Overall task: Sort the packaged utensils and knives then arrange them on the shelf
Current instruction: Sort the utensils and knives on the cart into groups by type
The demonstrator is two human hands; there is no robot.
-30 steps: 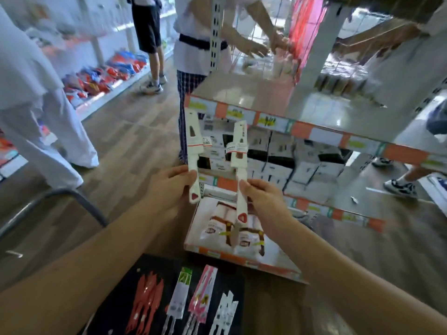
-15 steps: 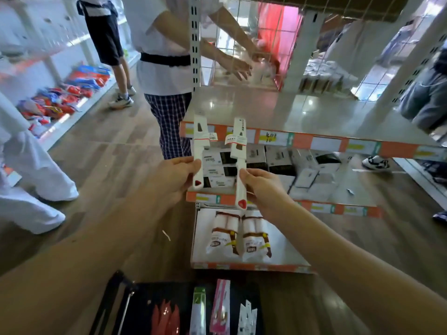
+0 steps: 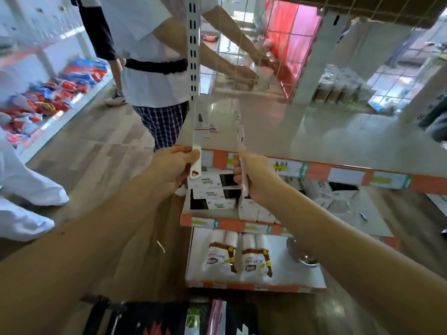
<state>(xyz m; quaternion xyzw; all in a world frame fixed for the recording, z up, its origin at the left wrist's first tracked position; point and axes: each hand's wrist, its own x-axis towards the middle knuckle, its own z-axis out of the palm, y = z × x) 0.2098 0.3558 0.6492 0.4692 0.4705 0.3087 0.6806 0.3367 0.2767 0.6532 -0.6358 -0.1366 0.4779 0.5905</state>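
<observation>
I hold two white packaged knives upright in front of the shelf unit. My left hand (image 3: 173, 169) grips the handle end of the left knife (image 3: 198, 137), whose red triangle mark shows below my fingers. My right hand (image 3: 257, 176) grips the right knife (image 3: 240, 134), turned almost edge-on and blurred. Both packages reach over the grey top shelf (image 3: 326, 134), near its orange and white front strip. More packaged utensils (image 3: 193, 320) lie on a black bag at the bottom edge.
A person in a white shirt (image 3: 154, 68) stands just beyond the shelf post, reaching across. The middle shelf holds white boxes (image 3: 212, 189); the bottom shelf holds white rolls (image 3: 238, 257) and a metal bowl (image 3: 302, 255). Another shelf with red and blue packets (image 3: 53, 97) runs along the left.
Both hands have raised the knives and carried them forward, from the level of the middle shelf up to the top shelf. The right knife has turned edge-on.
</observation>
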